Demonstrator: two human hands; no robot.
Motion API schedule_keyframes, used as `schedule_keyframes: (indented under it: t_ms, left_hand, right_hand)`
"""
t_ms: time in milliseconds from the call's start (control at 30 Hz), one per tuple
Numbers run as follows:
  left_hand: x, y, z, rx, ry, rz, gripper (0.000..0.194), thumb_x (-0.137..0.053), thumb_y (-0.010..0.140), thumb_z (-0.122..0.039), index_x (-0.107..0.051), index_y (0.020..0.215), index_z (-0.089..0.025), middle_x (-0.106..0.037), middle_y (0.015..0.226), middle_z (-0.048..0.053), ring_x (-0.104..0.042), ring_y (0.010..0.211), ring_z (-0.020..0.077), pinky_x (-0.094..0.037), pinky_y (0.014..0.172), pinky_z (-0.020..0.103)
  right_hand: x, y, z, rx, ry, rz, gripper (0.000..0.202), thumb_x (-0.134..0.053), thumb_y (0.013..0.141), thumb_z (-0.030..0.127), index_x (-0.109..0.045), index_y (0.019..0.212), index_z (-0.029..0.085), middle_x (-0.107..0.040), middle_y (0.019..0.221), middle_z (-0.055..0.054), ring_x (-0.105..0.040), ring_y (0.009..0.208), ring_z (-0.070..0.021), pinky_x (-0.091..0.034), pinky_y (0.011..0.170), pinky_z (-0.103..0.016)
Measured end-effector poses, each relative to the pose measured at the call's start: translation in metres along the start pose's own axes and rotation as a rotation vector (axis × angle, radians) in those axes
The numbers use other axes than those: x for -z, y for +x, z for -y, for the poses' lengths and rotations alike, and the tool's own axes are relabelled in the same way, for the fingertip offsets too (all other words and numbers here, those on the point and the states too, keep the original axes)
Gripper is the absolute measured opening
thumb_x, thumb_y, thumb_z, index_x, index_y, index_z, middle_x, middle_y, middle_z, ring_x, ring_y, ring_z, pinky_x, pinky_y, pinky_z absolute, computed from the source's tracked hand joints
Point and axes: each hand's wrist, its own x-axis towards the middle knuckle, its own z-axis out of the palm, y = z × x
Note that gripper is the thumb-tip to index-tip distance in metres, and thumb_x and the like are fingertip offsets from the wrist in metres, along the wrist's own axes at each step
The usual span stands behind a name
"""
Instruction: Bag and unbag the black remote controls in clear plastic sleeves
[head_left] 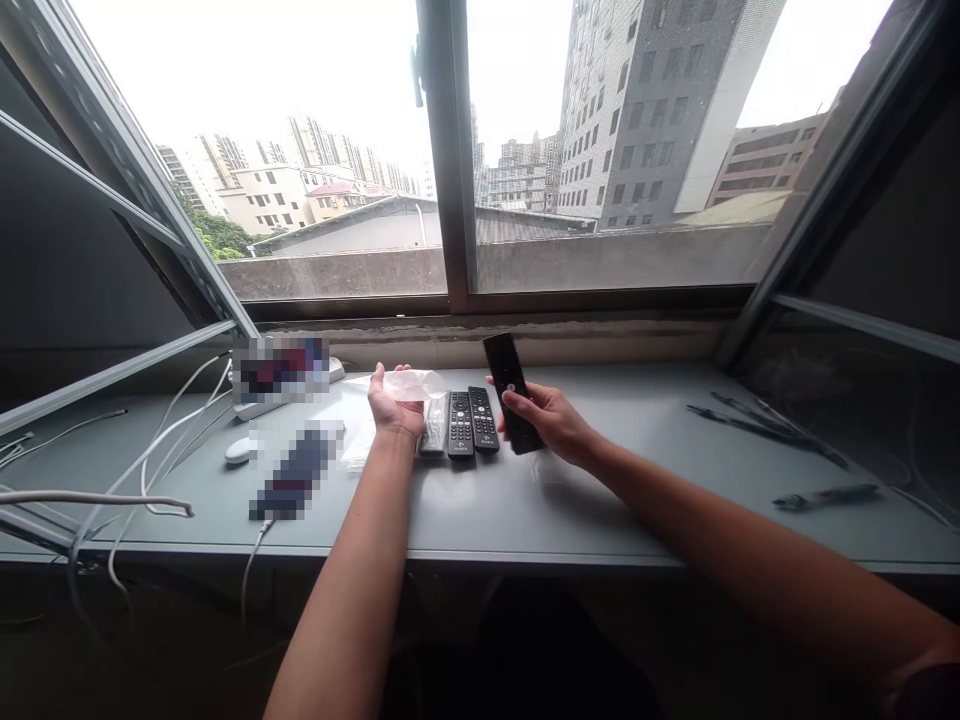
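My right hand [553, 418] is wrapped round a black remote control [504, 362], thumb on its front, tilted above the desk. In my closed left hand [396, 410] is a clear plastic sleeve [416, 384], its far end reaching toward the held remote but apart from it. Between the hands, two bare black remotes [460, 425] lie side by side. Left of them, partly behind my left hand, lies another remote in clear plastic [433, 430]. More clear plastic [360, 450] rests by my left wrist.
White cables [154, 440] run across the desk [637, 500] at left, near a small white rounded object [240, 451] and two blurred-out items. Several pens [765, 425] lie at right. Metal frames [862, 325] flank both sides; a window [600, 260] stands behind.
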Motion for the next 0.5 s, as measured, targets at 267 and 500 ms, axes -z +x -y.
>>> schedule_keyframes:
  t_ms: [267,500]
  left_hand:
    - [0.0,0.002,0.005,-0.046,0.037,0.074,0.028,-0.077,0.101,-0.042,-0.067,0.109,-0.017,-0.073,0.098,0.005,-0.073,0.079,0.0148,-0.062,0.075,0.026]
    - [-0.005,-0.009,0.016,-0.064,0.221,0.318,0.055,-0.091,0.086,-0.056,-0.072,0.123,-0.02,-0.07,0.118,0.007,-0.067,0.083,0.0143,-0.056,0.075,0.026]
  right_hand:
    - [-0.008,-0.008,0.012,-0.238,0.037,0.261,0.056,-0.081,0.093,0.066,-0.073,0.11,0.014,-0.079,0.077,-0.007,-0.071,0.055,-0.0169,-0.058,0.05,-0.026]
    - [-0.01,-0.009,0.014,-0.393,0.151,0.377,0.059,-0.082,0.091,0.067,-0.071,0.116,0.014,-0.079,0.077,-0.006,-0.071,0.05,-0.0171,-0.058,0.042,-0.026]
